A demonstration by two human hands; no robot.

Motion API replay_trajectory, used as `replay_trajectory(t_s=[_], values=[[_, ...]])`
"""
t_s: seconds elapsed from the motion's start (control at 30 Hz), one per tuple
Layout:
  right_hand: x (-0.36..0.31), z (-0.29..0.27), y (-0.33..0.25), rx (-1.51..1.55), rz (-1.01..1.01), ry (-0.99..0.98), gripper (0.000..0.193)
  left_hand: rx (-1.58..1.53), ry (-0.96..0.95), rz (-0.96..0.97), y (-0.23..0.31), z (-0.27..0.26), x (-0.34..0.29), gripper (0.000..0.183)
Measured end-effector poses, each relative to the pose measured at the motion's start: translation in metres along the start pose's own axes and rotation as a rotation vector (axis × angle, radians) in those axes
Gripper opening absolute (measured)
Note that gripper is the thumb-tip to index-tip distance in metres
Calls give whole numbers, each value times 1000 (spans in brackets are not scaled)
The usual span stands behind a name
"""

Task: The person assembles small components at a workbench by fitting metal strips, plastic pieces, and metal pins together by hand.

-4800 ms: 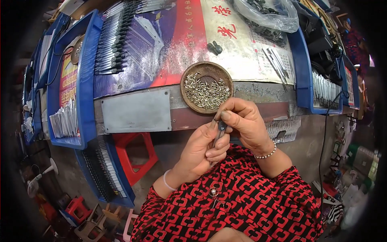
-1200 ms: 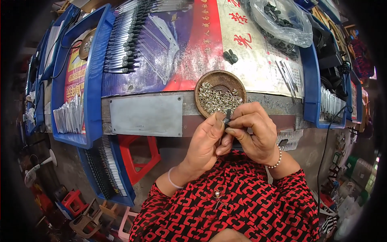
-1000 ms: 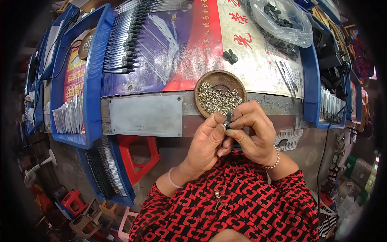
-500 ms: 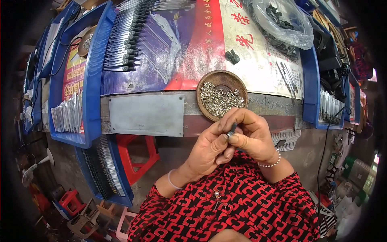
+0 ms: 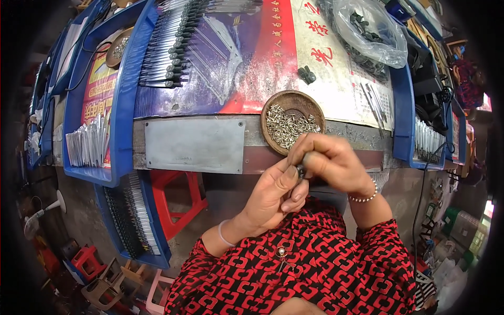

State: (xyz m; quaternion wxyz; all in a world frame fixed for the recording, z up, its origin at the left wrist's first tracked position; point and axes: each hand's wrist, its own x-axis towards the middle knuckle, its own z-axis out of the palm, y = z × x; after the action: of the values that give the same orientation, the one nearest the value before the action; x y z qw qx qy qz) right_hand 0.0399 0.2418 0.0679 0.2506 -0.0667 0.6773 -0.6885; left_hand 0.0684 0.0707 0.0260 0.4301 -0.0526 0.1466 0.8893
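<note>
At the fingertips of the left hand [image 5: 270, 199] sat a black piece [image 5: 301, 171], pinched so that only a small dark end showed. It lay ahead and to the right of the left palm, and just below and left of the right hand [image 5: 338, 165], whose thumb and forefinger curled over it. The left hand was the nearer, its fingers closed around the piece; the right was just beside it or touching it, and blur left unclear which. The piece's long axis could not be told, as the fingers hid most of it. On the right hand, thumb and forefinger stood narrow, their tips nearly together; whether they pinched anything could not be told.

Just beyond the right fingers stood a bowl [image 5: 294, 100], partly filled with metal pins [image 5: 286, 128], some of its near rim hidden behind those fingers. Farther ahead of the hands lay black caps [image 5: 306, 75], with a clear bag [image 5: 389, 51] beyond and to their right. Ahead and right of the right hand lay loose rods [image 5: 373, 105], near a blue tray [image 5: 401, 105]. Left of the left hand and somewhat ahead was a grey plate [image 5: 194, 147].
</note>
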Motion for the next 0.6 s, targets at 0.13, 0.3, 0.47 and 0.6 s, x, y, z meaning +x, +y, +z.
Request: replay_trajectory(t_s=[0.13, 0.3, 0.47, 0.6], values=[[28, -24, 3, -766, -390, 282, 9, -27, -42, -23, 6, -2, 0, 30], [46, -37, 3, -1360, -290, 73, 13, -61, -32, -26, 10, -8, -1, 29], [52, -36, -2, -1416, -247, 14, 13, -99, -5, -5, 11, -11, -1, 28], [56, -40, -1, -1395, -282, 11, 13, -115, 14, -32, 13, -14, 1, 29]])
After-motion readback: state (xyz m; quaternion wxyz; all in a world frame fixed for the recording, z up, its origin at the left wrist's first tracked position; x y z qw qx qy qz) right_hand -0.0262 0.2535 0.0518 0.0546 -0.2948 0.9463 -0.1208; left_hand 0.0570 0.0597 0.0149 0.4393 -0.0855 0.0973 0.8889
